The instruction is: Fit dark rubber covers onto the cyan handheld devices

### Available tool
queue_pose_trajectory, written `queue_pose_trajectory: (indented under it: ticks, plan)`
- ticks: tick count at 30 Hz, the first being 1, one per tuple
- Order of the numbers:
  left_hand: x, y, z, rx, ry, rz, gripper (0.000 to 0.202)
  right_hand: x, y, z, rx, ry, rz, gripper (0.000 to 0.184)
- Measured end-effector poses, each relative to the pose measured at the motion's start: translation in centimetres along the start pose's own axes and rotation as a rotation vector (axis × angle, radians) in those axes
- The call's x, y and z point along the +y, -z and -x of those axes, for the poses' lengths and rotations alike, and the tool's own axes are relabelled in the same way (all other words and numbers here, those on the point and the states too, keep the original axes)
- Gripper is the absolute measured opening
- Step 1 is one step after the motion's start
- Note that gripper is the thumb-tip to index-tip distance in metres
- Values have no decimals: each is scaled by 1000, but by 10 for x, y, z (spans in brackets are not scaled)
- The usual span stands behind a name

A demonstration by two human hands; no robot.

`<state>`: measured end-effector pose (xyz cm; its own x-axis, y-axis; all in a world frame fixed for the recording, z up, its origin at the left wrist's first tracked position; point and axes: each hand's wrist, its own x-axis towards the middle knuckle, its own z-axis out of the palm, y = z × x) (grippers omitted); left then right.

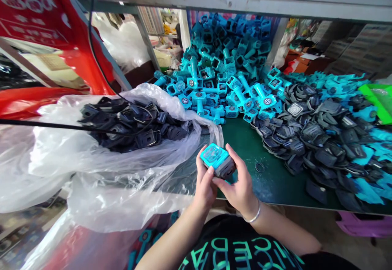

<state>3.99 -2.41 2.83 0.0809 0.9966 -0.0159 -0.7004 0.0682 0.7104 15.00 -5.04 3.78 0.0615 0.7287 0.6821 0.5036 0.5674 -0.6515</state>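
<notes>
Looking at the fingers first, please, what do they have hold of?

Both hands close their fingers on one same thing, a square plastic piece [217, 160], bright blue on top and dark grey on the other part. The left hand [206, 190] holds it from the near side, and its thumb [210, 172] presses on the side of the blue part. The right hand [238, 192] holds the other side, with its fingers [230, 154] curled over the edge.

Where is this piece, and what is nearest to it?

It is held just above the front edge of a green table [245, 139], between the two hands. On the right wrist there is one metal bangle [252, 217]. One small ring [259, 167] lies on the table, near the right hand.

And going further out, how many heaps do you count?

I count three. One big heap of blue plastic pieces [220, 57] stands at the back of the table. One heap of dark grey pieces [315, 139], mixed with some blue ones at its edge, lies on the right. One more dark heap [131, 125] sits inside a clear plastic bag [92, 180] on the left. The single pieces are too many to count. One black cable [61, 125] crosses over the bag.
</notes>
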Motion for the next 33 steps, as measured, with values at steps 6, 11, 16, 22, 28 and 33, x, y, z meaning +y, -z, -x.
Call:
queue_pose_trajectory:
  ticks: [6,11,16,22,28,33]
  plan:
    - [6,0,11,-109,-105,-185,111,0,12,-5,-98,119,33,83]
    - [8,2,9,-94,-132,-338,92,0,14,4,-59,193,126,79]
    - [6,13,5,-177,-39,-194,91,8,33,-5,-322,60,-130,86]
    - [-9,14,14,-280,-57,-139,91,18,31,-2,-293,-129,-265,103]
    - [-26,15,3,-186,-33,-106,87,19,17,17,-100,-128,-61,92]
    - [-12,-10,-15,417,336,-2,41,25,31,16,-126,-81,161,89]
